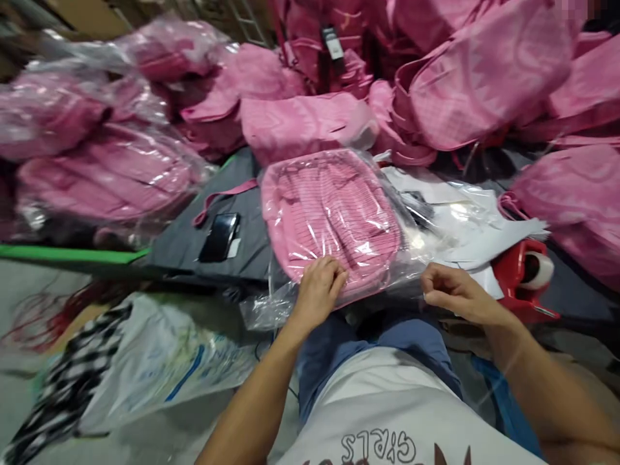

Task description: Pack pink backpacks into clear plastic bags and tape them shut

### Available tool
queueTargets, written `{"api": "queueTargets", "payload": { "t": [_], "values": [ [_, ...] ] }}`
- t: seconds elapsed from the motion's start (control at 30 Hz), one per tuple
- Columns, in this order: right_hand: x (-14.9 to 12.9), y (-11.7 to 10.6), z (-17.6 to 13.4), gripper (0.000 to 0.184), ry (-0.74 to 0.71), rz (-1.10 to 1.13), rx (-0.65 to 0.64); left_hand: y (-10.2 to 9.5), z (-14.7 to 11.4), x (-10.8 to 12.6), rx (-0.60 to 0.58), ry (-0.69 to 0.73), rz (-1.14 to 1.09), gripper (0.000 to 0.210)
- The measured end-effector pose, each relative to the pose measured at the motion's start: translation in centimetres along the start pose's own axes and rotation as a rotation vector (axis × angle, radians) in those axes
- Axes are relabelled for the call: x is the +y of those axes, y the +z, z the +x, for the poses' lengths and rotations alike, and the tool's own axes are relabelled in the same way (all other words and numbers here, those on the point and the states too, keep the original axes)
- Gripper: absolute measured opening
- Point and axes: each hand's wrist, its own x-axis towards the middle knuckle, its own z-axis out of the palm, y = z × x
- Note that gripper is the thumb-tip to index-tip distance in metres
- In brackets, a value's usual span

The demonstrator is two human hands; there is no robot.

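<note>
A pink striped backpack (334, 213) lies inside a clear plastic bag (271, 310) at the table's front edge. My left hand (322, 284) rests on the near end of the backpack, its fingers curled onto the plastic. Off to the right, my right hand (450, 290) is closed, thumb against the bent fingers, beside the bag's edge. Whatever it pinches is too small or thin to make out. A red tape dispenser (520, 278) with a white roll stands just right of that hand.
Pink backpacks (484, 84) are heaped along the back. Several more in plastic (116, 174) lie at left. A black phone (219, 237) is on the dark table. White papers (484, 236) lie at right. Below left is a white plastic sack (155, 355).
</note>
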Motion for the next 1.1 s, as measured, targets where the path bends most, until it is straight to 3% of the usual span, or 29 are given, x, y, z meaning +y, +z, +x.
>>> {"api": "queueTargets", "payload": {
  "t": [0.07,0.13,0.2,0.3,0.4,0.47,0.53,0.57,0.67,0.77,0.9,0.97,1.03,1.1],
  "values": [
    [-2.2,-1.3,4.4,0.037,-0.070,-0.366,-0.319,0.0,0.1,-0.2,0.000,-0.009,0.005,0.022],
    [-3.5,-1.6,8.4,0.023,-0.125,-0.714,-0.520,0.0,0.0,-0.3,-0.012,-0.003,0.001,0.021],
    [-3.6,-1.1,11.6,0.013,-0.129,-1.036,-0.576,0.0,-0.1,-0.4,-0.019,0.008,-0.003,0.020],
    [-2.4,-0.9,14.8,0.015,-0.056,-1.309,-0.476,0.0,-0.1,-0.5,-0.011,0.014,0.015,0.021],
    [-0.8,-2.7,15.8,0.032,0.053,-1.242,-0.296,0.1,-0.2,-0.6,-0.018,0.021,0.022,0.020],
    [0.0,-4.1,14.8,0.035,0.121,-1.173,-0.085,0.1,-0.3,-0.8,-0.017,0.027,0.015,0.018],
    [0.4,-4.6,12.7,0.031,0.101,-1.103,0.112,0.1,-0.4,-0.9,-0.013,0.031,0.009,0.018],
    [0.5,-4.3,11.6,0.027,0.050,-1.059,0.152,0.1,-0.4,-0.9,-0.013,0.031,0.007,0.018],
    [0.7,-1.8,9.2,0.020,-0.095,-0.960,0.019,0.0,-0.3,-1.0,-0.019,0.030,-0.001,0.019],
    [1.0,0.2,9.8,0.030,-0.013,-1.017,-0.106,-0.2,-0.1,-0.5,-0.018,0.036,0.020,0.021],
    [1.3,-0.3,12.2,0.045,0.105,-1.054,-0.209,-1.0,-1.2,1.0,0.011,0.109,0.223,0.010],
    [1.5,-0.9,12.8,0.047,0.103,-1.056,-0.237,-1.8,-2.4,1.4,0.031,0.153,0.374,0.018],
    [1.9,-1.3,12.9,0.050,0.085,-1.050,-0.236,-2.9,-3.9,1.1,0.033,0.150,0.466,0.024],
    [2.5,-1.4,12.7,0.053,0.057,-1.037,-0.212,-4.1,-5.2,-0.2,0.053,0.095,0.479,0.014]
  ]
}}
